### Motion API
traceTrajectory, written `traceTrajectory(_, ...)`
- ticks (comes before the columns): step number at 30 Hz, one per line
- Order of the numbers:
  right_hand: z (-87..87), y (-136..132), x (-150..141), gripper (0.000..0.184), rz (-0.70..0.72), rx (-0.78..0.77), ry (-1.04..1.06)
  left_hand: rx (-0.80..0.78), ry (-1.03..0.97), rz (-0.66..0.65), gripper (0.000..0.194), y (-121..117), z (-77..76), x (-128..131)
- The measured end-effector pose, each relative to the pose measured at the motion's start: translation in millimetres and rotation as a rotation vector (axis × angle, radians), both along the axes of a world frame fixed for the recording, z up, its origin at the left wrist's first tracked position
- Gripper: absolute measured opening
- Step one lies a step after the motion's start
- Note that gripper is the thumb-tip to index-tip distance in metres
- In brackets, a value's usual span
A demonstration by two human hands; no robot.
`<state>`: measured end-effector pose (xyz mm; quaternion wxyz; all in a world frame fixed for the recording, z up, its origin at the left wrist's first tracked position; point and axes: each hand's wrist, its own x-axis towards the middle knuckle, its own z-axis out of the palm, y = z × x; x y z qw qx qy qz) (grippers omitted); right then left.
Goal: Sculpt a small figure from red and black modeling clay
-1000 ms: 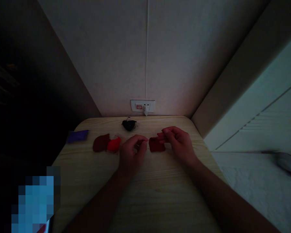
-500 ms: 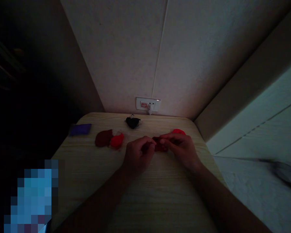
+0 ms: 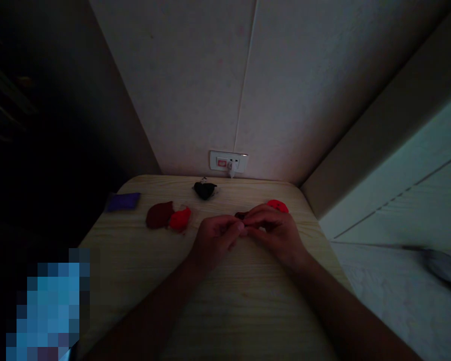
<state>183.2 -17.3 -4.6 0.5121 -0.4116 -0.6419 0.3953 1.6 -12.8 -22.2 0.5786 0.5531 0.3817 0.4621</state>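
Dimly lit, the desk (image 3: 218, 306) bore a dark red piece (image 3: 241, 215) just right of centre, partly behind the pinching left hand (image 3: 211, 241) and right hand (image 3: 283, 236), whose hold was unclear. Gentle, even fingertip pressure seemed best.

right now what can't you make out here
- Head view: most of the dark red piece, hidden by the right hand.
- Head view: whether the left hand holds anything, fingers cover it.
- Head view: the grey object at right, blurred, cut off by the edge.
- Head view: blue patch, pixelated.
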Motion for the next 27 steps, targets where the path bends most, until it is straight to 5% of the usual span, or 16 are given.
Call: traceTrajectory(27, 6.4, -3.6, 3.1, 0.012, 0.039, 0.129, -0.224, -0.032, -0.032, 0.006, 0.029, 3.0, 2.6, -0.4)
